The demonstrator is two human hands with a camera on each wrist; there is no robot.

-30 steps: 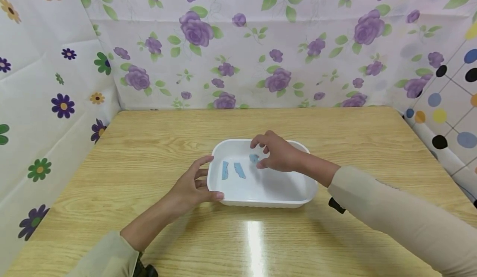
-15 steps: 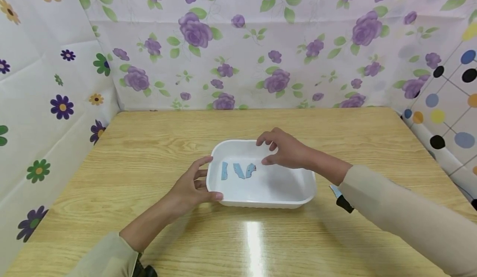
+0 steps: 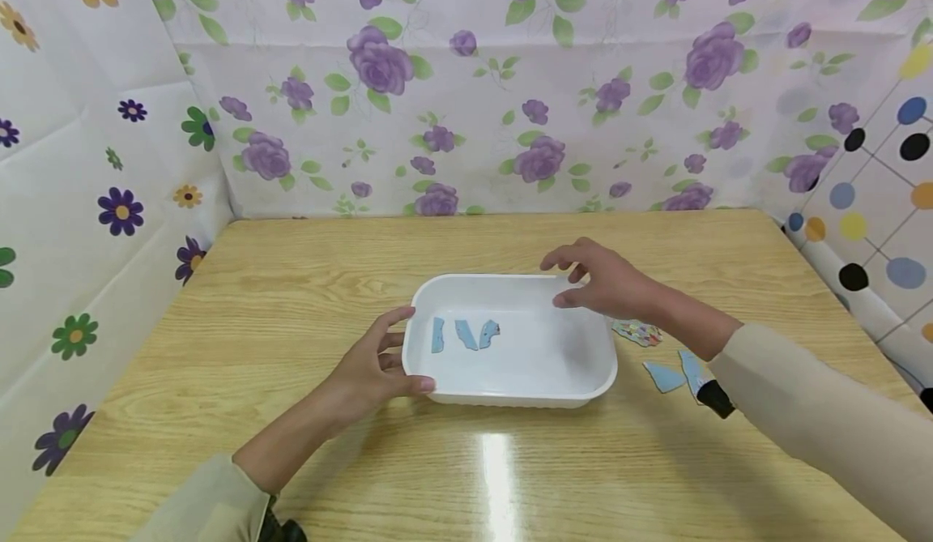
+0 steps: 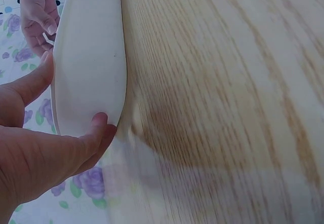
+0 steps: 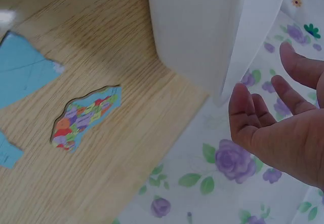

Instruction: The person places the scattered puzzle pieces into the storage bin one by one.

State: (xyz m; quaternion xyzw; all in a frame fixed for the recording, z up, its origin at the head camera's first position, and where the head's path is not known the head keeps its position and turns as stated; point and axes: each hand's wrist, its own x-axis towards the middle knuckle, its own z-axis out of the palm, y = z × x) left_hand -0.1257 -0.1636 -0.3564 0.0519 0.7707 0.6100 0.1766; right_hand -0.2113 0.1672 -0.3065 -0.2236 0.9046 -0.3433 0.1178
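Observation:
My left hand [image 3: 382, 357] grips the left end of a white plastic tray [image 3: 510, 400], thumb [image 4: 33, 82] on the rim and fingers along the outer wall. Inside lie three flat, light blue map-puzzle pieces: a straight strip [image 3: 438, 335], a slanted piece [image 3: 466, 335] and a notched piece [image 3: 489, 335]. The last two nearly meet at their lower tips. Over the tray's far right corner hovers my right hand [image 3: 605, 283], fingers relaxed and parted from the thumb, holding nothing.
Right of the tray, a multicoloured map piece [image 5: 86, 117] lies on the wooden table [image 3: 328, 266], with a blue wedge-shaped piece [image 3: 664, 377] and another blue piece [image 3: 691, 370] partly under the right sleeve [image 3: 802, 420]. Flowered sheets [image 3: 437, 80] close off the back and sides.
The notched piece near my right hand was put down beside the other two. My right hand moved right and away from it, uncovering pieces on the table. My left hand stayed on the tray.

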